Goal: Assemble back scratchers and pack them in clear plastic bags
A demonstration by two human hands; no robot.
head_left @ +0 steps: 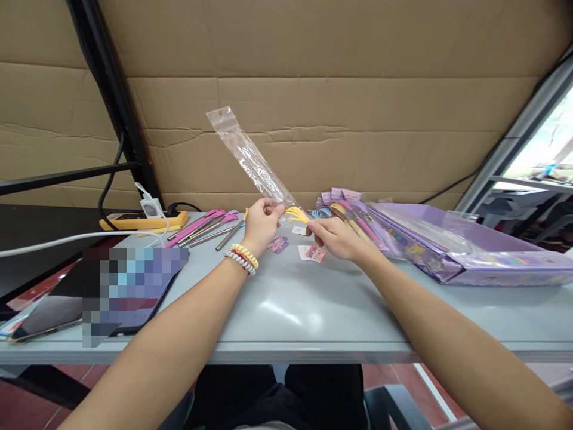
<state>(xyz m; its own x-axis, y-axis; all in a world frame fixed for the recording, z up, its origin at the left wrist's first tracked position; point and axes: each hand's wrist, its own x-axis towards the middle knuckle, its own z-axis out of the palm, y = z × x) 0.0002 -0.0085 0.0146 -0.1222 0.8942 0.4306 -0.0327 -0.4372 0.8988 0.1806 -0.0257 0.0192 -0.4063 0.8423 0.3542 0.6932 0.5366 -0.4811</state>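
My left hand (263, 226) is closed on the lower end of a long clear plastic bag (250, 154), which slants up and left with its hang-hole tab at the top. My right hand (335, 236) pinches a back scratcher by its yellow claw-shaped head (297, 214), at the bag's lower end. I cannot tell whether the head is inside the bag. Under the hands lie small printed cards (317, 254) and a purple card (278, 243). Left of my left hand, several back scratchers with metal rods (203, 231) and pink heads (217, 215) lie loose.
Bagged back scratchers (358, 224) lie piled to the right, against a purple box (474, 267) holding clear plastic. At left are a yellow power strip (143, 221), a white cable (89, 242), a phone (49, 298) and a partly blurred device (168, 280). Cardboard (313, 107) stands behind the grey table (286, 316).
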